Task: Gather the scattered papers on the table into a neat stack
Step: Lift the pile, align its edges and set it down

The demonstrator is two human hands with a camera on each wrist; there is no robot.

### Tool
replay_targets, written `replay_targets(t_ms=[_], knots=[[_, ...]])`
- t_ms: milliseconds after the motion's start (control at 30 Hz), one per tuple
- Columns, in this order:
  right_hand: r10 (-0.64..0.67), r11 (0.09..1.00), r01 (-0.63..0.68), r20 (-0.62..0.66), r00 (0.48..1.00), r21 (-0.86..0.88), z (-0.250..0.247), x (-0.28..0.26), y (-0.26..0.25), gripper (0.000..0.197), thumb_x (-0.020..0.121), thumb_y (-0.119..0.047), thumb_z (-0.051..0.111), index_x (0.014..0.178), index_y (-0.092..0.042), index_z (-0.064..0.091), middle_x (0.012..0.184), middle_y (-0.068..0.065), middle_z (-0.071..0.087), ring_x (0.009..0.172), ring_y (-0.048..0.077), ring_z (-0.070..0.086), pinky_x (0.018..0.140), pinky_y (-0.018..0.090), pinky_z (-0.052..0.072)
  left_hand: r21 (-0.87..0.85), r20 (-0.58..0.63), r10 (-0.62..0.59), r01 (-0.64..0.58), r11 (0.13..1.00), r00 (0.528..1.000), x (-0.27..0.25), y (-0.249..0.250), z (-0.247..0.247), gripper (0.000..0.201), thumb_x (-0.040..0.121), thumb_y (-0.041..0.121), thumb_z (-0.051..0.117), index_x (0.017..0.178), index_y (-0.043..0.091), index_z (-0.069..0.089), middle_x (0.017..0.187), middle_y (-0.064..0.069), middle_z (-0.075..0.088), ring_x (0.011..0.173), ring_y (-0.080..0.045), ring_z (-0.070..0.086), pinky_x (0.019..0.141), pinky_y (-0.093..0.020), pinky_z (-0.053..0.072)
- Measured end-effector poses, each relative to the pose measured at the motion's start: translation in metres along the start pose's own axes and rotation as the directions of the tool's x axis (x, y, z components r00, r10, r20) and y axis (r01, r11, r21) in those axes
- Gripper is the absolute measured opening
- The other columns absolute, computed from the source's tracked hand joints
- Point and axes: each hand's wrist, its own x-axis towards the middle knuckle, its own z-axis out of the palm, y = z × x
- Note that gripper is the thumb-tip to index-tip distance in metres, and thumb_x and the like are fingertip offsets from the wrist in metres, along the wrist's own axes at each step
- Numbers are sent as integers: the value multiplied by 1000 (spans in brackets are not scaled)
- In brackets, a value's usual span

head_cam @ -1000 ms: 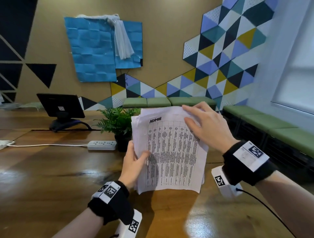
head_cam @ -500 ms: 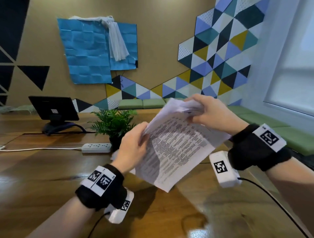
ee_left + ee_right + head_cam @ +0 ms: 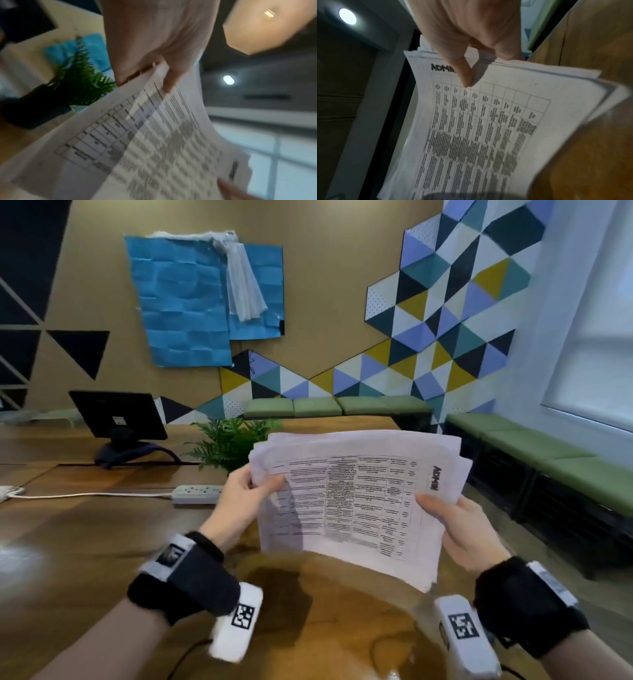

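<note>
Both hands have the sheaf of printed papers (image 3: 356, 501) up off the wooden table (image 3: 85, 542), its edges uneven. The left hand (image 3: 245, 496) pinches the 9 o'clock edge, thumb on top; the right hand (image 3: 459, 529) clamps the 3 o'clock edge by the "ADMIN" heading. A potted fern (image 3: 233, 441) stands at 11 o'clock, behind.

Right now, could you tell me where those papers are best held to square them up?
By the two short ends, from either side, as the left hand and right hand do: the papers are turned lengthwise, edges fanned unevenly, so the long edge can tap the table.
</note>
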Motion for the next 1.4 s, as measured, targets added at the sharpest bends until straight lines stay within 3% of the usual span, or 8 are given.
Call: replay_targets(t_ms=[233, 400, 567, 700, 967, 1133, 1233, 1400], knots=[[-82, 956, 60, -66, 994, -286, 11, -18, 29, 25, 80, -5, 70, 104, -15, 67, 103, 4, 76, 86, 17, 75, 69, 30, 59, 199, -111, 158, -134, 971, 981, -24, -43, 16, 55, 88, 11, 64, 133, 27, 39, 134, 2, 53, 122, -11, 52, 107, -31, 42], [-364, 840, 312, -35, 931, -445, 1, -11, 2, 67, 75, -21, 76, 128, -42, 40, 122, 1, 63, 106, 19, 66, 91, 44, 53, 585, 17, 586, -484, 651, 810, -17, -28, 2, 87, 77, 17, 77, 148, 15, 27, 142, -7, 28, 122, 26, 19, 96, 10, 21], [-597, 220, 571, 354, 720, -791, 11, -11, -31, 68, 82, -32, 68, 141, -40, 35, 130, -10, 50, 109, 7, 54, 91, 29, 47, 754, 263, 632, -564, 337, 729, -12, -14, -6, 68, 84, 35, 65, 145, 28, 37, 144, -7, 35, 91, -1, 46, 72, -13, 49], [-514, -163, 532, 532, 673, -831, 11, -9, -28, 49, 87, -41, 55, 133, -26, 56, 111, -4, 65, 85, 13, 66, 64, 20, 49, 795, 373, 626, -584, 165, 685, -11, -17, -10, 52, 89, 35, 51, 139, 20, 51, 126, -8, 61, 98, -19, 60, 71, -32, 60], [-589, -163, 506, 495, 639, -847, 10, -8, -18, 33, 90, -34, 44, 108, -12, 60, 111, 3, 63, 84, 20, 65, 70, 29, 51, 746, 342, 671, -624, 232, 658, -13, -16, -13, 29, 87, 29, 53, 103, 10, 67, 116, -6, 69, 96, -8, 59, 73, -23, 57], [-545, -375, 443, 580, 606, -815, 17, -3, -16, 41, 94, -26, 38, 129, -21, 57, 86, -3, 65, 73, 20, 62, 90, 41, 44, 796, 435, 612, -600, 81, 661, -13, -15, -11, 43, 88, 23, 48, 126, 10, 64, 104, -6, 72, 82, -17, 66, 60, -28, 54], [-557, -354, 426, 554, 619, -832, 12, 2, -14, 38, 92, -21, 44, 125, -20, 60, 82, -2, 63, 73, 20, 62, 93, 39, 38, 848, 447, 597, -527, -47, 666, -12, -14, -12, 43, 89, 25, 46, 125, 12, 65, 98, -5, 74, 79, -22, 68, 83, -36, 44], [-572, -204, 467, 492, 657, -861, 13, 8, -8, 28, 89, -9, 48, 110, -19, 63, 84, -2, 60, 80, 23, 60, 89, 32, 29, 901, 419, 439, -425, -91, 795, -20, 14, 42, 41, 88, 44, 43, 112, 17, 63, 100, -1, 72, 96, -20, 69, 117, -56, 10]])
